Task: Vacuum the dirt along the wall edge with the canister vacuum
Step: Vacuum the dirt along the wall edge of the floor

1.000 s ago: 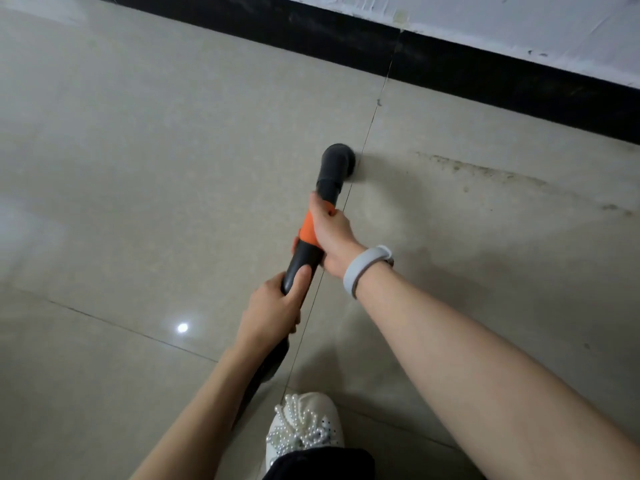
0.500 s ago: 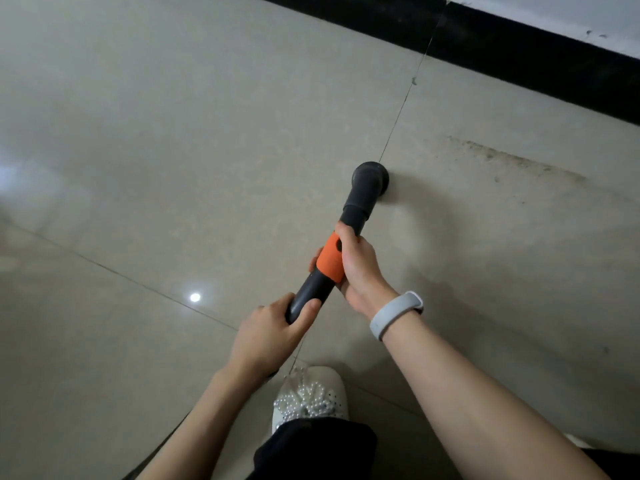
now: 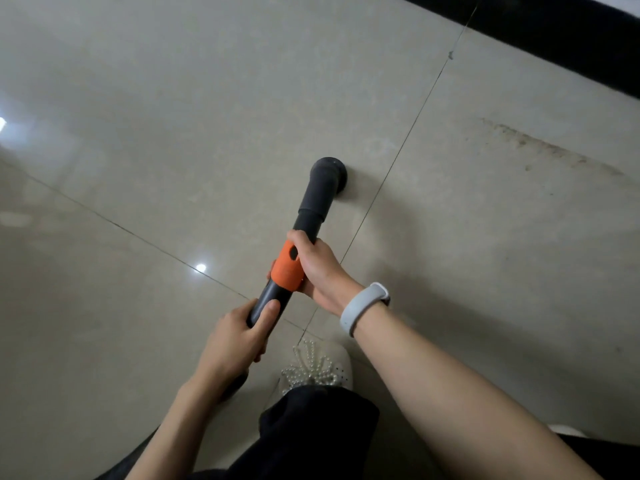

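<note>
**Both hands on wand, nozzle on tile**

Left hand (image 3: 235, 337) wraps the dark vacuum wand (image 3: 311, 206) low. Right hand (image 3: 317, 268) grips at the orange collar (image 3: 285, 271). Nozzle (image 3: 330, 171) sits on the tile floor (image 3: 173, 133), just left of a grout line. Dirt streak (image 3: 547, 148) is well apart to the right, near the black baseboard (image 3: 571, 39).

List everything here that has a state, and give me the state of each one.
vacuum wand: gripped in both hands, nozzle end down at the floor
left hand: grips the wand's lower dark part
right hand: grips the orange collar
dirt streak: lying on the tile, clear of the nozzle
wristband: worn on the right wrist
</note>
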The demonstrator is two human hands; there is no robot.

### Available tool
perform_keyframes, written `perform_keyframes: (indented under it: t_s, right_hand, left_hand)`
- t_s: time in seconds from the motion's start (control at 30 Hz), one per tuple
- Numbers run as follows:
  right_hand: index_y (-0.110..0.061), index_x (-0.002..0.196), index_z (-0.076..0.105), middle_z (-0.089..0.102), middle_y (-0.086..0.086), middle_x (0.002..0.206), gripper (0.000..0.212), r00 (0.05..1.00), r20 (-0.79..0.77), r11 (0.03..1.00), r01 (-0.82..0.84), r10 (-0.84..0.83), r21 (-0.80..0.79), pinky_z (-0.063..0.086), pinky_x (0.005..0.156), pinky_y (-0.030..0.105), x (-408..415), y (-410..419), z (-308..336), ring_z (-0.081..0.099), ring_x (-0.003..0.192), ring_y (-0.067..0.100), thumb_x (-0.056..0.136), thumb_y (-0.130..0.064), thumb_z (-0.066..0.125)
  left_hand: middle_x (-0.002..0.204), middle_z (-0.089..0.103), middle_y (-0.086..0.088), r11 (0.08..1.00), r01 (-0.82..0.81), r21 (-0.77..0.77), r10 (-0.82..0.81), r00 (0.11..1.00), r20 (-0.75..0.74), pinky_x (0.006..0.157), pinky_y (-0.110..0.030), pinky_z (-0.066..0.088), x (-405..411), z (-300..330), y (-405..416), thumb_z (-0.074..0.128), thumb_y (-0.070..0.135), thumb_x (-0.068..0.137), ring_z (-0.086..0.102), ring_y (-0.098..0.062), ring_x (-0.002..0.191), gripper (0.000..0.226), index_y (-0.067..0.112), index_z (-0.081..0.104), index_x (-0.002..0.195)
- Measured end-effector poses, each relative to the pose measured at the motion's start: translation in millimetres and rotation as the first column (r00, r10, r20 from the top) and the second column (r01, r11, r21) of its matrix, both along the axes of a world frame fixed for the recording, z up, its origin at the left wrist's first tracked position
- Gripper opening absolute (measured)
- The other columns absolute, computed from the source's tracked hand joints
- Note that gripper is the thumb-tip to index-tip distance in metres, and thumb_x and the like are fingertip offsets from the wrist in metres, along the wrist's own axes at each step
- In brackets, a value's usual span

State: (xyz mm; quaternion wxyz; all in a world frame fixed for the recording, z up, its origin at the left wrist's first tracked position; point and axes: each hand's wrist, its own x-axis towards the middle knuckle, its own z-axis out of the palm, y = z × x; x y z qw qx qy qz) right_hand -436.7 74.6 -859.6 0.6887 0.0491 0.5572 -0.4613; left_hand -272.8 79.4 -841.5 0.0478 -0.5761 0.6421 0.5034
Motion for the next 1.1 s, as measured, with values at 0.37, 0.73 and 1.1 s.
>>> perform_keyframes:
  t_s: [0.37, 0.73, 1.1]
  right_hand:
    - [-0.011, 0.070, 0.042, 0.051, 0.002, 0.048, 0.020, 0.761, -0.281, 0.772, 0.629, -0.585, 0.095, 0.049, 0.048, 0.026, -66, 42, 19, 0.056, 0.045, 0.022, 0.087, -0.018, 0.049]
    - [-0.007, 0.069, 0.046, 0.051, 0.004, 0.047, 0.023, 0.429, -0.425, 0.385, 0.903, -0.797, 0.190, 0.049, 0.047, 0.027, -102, 115, 23, 0.054, 0.040, 0.020, 0.087, -0.021, 0.048]
    - [-0.010, 0.063, 0.040, 0.044, 0.004, 0.045, 0.026, 0.463, -0.307, 0.444, 0.886, -0.831, 0.134, 0.047, 0.045, 0.027, -87, 104, 16, 0.046, 0.043, 0.022, 0.088, -0.013, 0.045]
  left_hand:
    - [0.045, 0.056, 0.006, 0.858, 0.512, -0.042, -0.513, 0.859, 0.004, 0.055, -0.032, 0.047, -97, -3, -22, 0.046, 0.064, 0.086, 0.052, -0.004, 0.041, 0.049, 0.020, 0.049, 0.065]
    - [0.055, 0.056, 0.007, 0.536, 0.844, -0.032, -0.844, 0.536, 0.015, 0.056, -0.027, 0.042, -168, -9, 15, 0.038, 0.074, 0.080, 0.055, -0.010, 0.054, 0.053, 0.024, 0.048, 0.064]
    - [0.048, 0.058, 0.004, 0.610, 0.784, -0.118, -0.770, 0.621, 0.145, 0.057, -0.028, 0.042, -146, 1, 6, 0.041, 0.076, 0.079, 0.059, -0.011, 0.054, 0.062, 0.017, 0.049, 0.062]
